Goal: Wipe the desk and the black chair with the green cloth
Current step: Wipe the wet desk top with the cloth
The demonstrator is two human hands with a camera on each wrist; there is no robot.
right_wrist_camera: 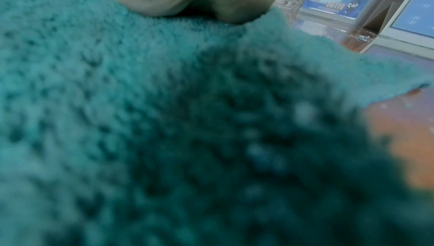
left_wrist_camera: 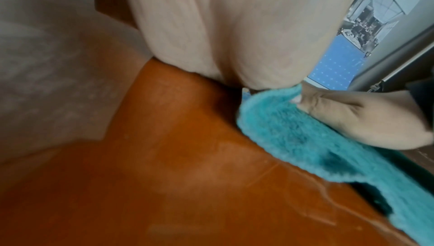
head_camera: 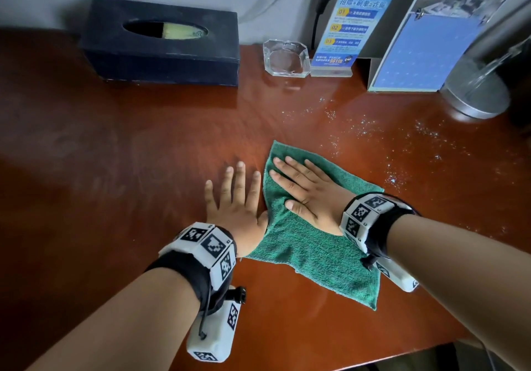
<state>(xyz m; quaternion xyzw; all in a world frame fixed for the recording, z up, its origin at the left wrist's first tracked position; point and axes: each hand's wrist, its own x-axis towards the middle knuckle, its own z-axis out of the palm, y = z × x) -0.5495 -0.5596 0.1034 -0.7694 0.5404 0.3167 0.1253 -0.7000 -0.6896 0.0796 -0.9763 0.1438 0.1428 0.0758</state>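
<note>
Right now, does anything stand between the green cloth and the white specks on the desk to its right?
Nothing visible does. The right hand lies flat on the green cloth, and bare desk runs from its edge to the white specks. The silver round base stands beyond them, out of the path.

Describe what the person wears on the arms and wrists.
Both forearms are bare. Each wrist carries a black band with white blocks printed with black square codes: left band, right band. A white box hangs under each wrist; a black cord dangles on the left.
</note>
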